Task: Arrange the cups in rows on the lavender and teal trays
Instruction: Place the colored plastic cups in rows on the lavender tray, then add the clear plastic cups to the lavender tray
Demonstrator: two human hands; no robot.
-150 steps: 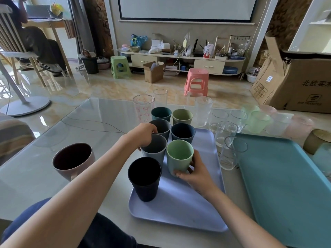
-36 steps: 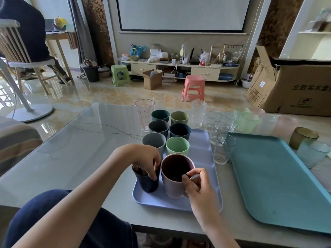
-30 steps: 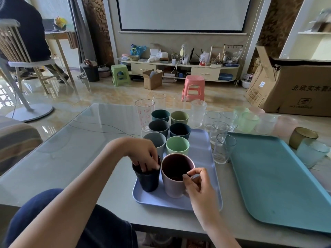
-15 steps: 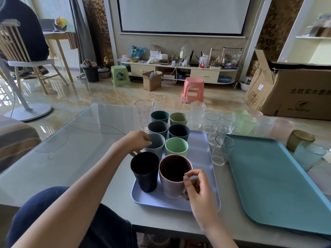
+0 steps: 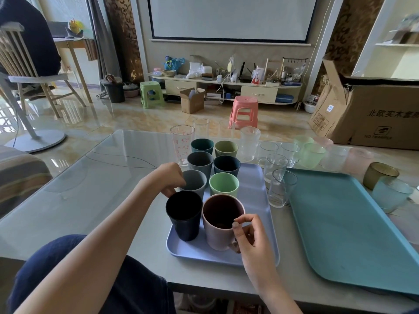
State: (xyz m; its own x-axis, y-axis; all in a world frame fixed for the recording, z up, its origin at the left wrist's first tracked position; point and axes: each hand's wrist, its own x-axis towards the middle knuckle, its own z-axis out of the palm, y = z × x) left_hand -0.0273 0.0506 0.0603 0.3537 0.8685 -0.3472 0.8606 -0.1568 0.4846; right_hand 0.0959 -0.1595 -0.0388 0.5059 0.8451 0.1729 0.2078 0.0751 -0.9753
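Note:
The lavender tray (image 5: 256, 200) carries two columns of cups. In the left column stand a dark navy cup (image 5: 183, 216), a grey cup (image 5: 195, 182), a dark grey cup (image 5: 200, 160) and a teal cup (image 5: 202, 146). The right column has a pink cup (image 5: 217, 225), a light green cup (image 5: 224, 185), a navy cup (image 5: 226, 165) and an olive cup (image 5: 226, 148). My left hand (image 5: 169, 177) grips the grey cup's left rim. My right hand (image 5: 249, 234) pinches the pink cup's right rim. The teal tray (image 5: 351, 234) lies bare to the right.
Two clear glasses (image 5: 280, 186) stand between the trays. A tall patterned glass (image 5: 182, 145), clear glasses and frosted cups (image 5: 311, 155) line the table's far edge. An amber glass (image 5: 377, 174) and a frosted blue glass (image 5: 391, 193) sit right of the teal tray.
The pink cup came from the table's left onto the tray's front right. My left hand left the dark navy cup and moved back to the grey cup. My right hand stays on the pink cup.

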